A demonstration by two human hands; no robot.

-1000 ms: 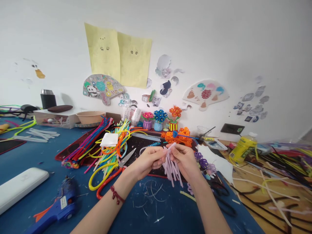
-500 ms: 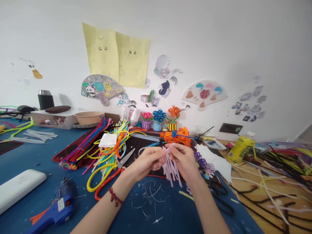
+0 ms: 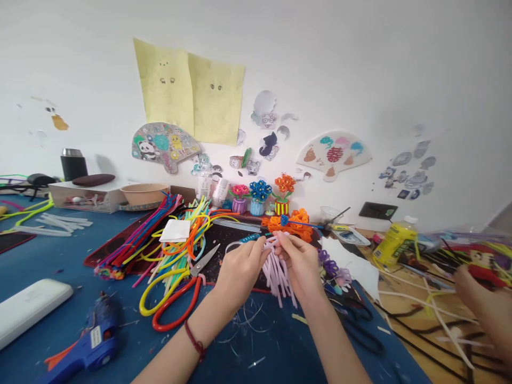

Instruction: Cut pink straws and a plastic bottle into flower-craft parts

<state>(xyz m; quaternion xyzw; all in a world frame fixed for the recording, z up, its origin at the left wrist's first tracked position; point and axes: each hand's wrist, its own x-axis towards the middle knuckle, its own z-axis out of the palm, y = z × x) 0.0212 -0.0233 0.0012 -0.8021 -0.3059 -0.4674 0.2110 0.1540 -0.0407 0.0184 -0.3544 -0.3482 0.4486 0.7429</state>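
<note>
Both hands are closed in a pinch at the top of a pale lilac pipe cleaner [image 3: 272,241], above the middle of the table. My left hand [image 3: 243,262] has its back turned up, fingertips on the left end of the bend. My right hand [image 3: 299,260] pinches close beside it, thumb and fingers pressed together. Behind and below them hangs or lies a bunch of lilac pipe cleaner strips [image 3: 278,277]; which hand bears it I cannot tell. Scissors with red and yellow handles [image 3: 196,288] lie left of my left hand. Purple pipe cleaner loops [image 3: 328,264] lie right of my right hand.
A blue glue gun [image 3: 96,341] and a white case [image 3: 34,309] lie at left. Pipe cleaner bundles [image 3: 140,240] sit on a dark tray. Small flower pots [image 3: 257,207] stand by the wall. A yellow bottle [image 3: 394,242] and another person's hand [image 3: 480,306] are at right.
My left hand has rolled over, its back now turned up, and the lilac pipe cleaner shows bent between my fingertips. Another person's hand has come in at the right edge.
</note>
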